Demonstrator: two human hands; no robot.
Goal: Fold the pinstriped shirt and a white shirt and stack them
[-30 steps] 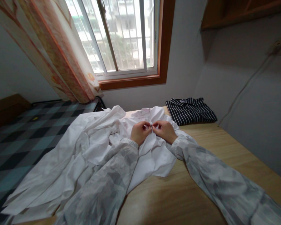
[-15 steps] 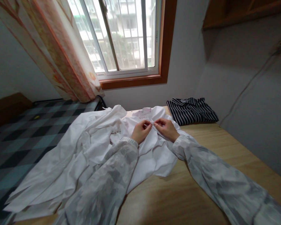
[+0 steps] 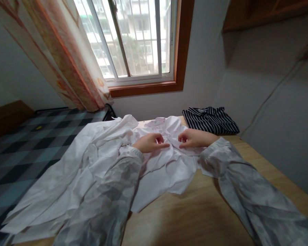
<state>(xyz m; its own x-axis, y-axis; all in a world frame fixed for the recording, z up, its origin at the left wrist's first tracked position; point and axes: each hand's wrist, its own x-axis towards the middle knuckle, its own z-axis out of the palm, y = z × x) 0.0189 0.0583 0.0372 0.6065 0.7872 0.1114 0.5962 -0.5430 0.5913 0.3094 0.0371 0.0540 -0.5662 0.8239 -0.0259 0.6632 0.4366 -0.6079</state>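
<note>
A crumpled white shirt [image 3: 97, 164] lies spread over the wooden table [image 3: 195, 215] and hangs off its left side. Both my hands rest on it near the collar end. My left hand [image 3: 151, 142] lies palm down with curled fingers pinching the white cloth. My right hand [image 3: 192, 138] sits a short gap to its right, fingers also curled onto a fold of the same shirt. Both my arms wear pale grey patterned sleeves.
A folded dark striped shirt [image 3: 209, 120] lies at the table's far right corner by the wall. A bed with a checked cover [image 3: 23, 147] stands to the left. A window [image 3: 136, 41] and a curtain [image 3: 64, 58] are behind.
My hands, pinched together at one spot on the shirt before, have drawn apart sideways and dropped lower onto the cloth. The shirt front between them is more bunched.
</note>
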